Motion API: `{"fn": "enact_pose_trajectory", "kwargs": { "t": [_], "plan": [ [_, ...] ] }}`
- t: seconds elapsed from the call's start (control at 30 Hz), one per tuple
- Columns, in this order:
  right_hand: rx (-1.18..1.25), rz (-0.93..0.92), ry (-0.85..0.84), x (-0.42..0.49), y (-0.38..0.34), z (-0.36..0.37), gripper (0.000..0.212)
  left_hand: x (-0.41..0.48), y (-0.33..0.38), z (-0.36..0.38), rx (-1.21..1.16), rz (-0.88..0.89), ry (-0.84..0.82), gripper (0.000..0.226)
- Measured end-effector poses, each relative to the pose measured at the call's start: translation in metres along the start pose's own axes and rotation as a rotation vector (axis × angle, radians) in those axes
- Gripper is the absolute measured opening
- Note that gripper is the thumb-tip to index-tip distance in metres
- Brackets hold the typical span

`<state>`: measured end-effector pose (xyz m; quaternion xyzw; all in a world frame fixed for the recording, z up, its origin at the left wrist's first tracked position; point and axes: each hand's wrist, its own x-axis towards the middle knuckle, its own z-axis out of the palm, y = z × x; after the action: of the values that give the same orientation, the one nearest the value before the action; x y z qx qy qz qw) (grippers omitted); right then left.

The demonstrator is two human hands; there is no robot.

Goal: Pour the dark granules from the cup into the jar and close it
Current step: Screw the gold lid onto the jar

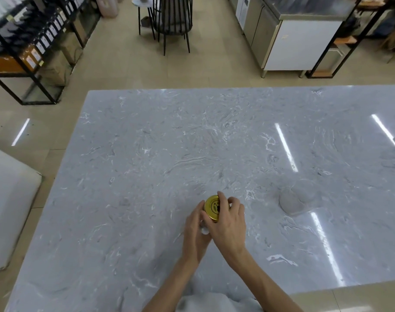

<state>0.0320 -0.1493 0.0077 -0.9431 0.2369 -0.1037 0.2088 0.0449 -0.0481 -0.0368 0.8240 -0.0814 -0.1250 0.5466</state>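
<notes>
Near the marble table's (pixel 147 154) front edge, the right hand (pixel 228 224) is gripping the jar's gold lid (pixel 211 207) while the left hand (pixel 195 230) is clasping the mostly hidden jar; a crooked lid could cross-thread, and the cup appears to be the blurred shape (pixel 296 200) well right

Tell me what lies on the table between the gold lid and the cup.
Nothing: in the head view the table is bare between the gold lid and the cup.

A single wide-angle head camera looks forward and steeply down across the marble counter (pixel 214 143) from its near edge, close above both forearms, taking in the far edge and the shop floor (pixel 214 64) beyond.
</notes>
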Motion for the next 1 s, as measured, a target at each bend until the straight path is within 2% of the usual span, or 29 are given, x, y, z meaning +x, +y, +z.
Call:
{"fn": "enact_pose_trajectory", "kwargs": {
  "t": [0.07, 0.13, 0.17, 0.23, 0.33, 0.4, 0.47, 0.6, 0.63, 0.7, 0.77, 0.83, 0.9, 1.0],
  "plan": [
    [0.083, -0.098, -0.143, 0.004, 0.013, -0.016, 0.074, 0.0, -0.004, -0.006, 0.12, 0.017, -0.026, 0.097],
    [0.148, -0.333, -0.344, 0.018, 0.026, -0.033, 0.077, 0.003, -0.007, -0.022, 0.072, -0.005, -0.142, 0.117],
    [0.192, -0.431, -0.473, 0.027, 0.029, -0.043, 0.081, 0.005, -0.01, -0.029, 0.036, 0.015, -0.208, 0.121],
    [0.226, -0.496, -0.661, 0.037, 0.031, -0.054, 0.092, 0.01, -0.008, -0.039, 0.043, 0.048, -0.298, 0.122],
    [0.124, -0.431, -0.583, 0.031, 0.027, -0.052, 0.093, 0.022, -0.003, -0.033, 0.061, 0.072, -0.364, 0.119],
    [0.221, -0.365, -0.53, 0.024, 0.031, -0.05, 0.087, 0.025, 0.003, -0.021, 0.021, 0.04, -0.376, 0.109],
    [0.326, -0.349, -0.533, 0.023, 0.037, -0.05, 0.085, 0.024, 0.007, -0.009, 0.039, 0.067, -0.32, 0.097],
    [0.438, -0.385, -0.636, 0.037, 0.059, -0.059, 0.088, 0.021, 0.013, 0.004, 0.147, 0.158, -0.148, 0.091],
    [0.442, -0.379, -0.616, 0.043, 0.07, -0.064, 0.089, 0.022, 0.013, 0.004, 0.154, 0.165, -0.135, 0.09],
    [0.321, -0.336, -0.416, 0.059, 0.106, -0.08, 0.091, 0.026, 0.017, 0.005, 0.198, 0.171, -0.149, 0.095],
    [0.048, -0.236, -0.221, 0.074, 0.157, -0.098, 0.101, 0.03, 0.023, 0.008, 0.285, 0.185, -0.177, 0.098],
    [-0.134, -0.086, -0.227, 0.083, 0.203, -0.113, 0.114, 0.036, 0.029, 0.012, 0.362, 0.208, -0.192, 0.098],
    [-0.145, -0.016, -0.295, 0.09, 0.234, -0.119, 0.116, 0.045, 0.035, 0.017, 0.394, 0.204, -0.188, 0.097],
    [-0.115, -0.145, -0.253, 0.101, 0.242, -0.114, 0.103, 0.057, 0.04, 0.022, 0.443, 0.175, -0.169, 0.094]
  ]
}}
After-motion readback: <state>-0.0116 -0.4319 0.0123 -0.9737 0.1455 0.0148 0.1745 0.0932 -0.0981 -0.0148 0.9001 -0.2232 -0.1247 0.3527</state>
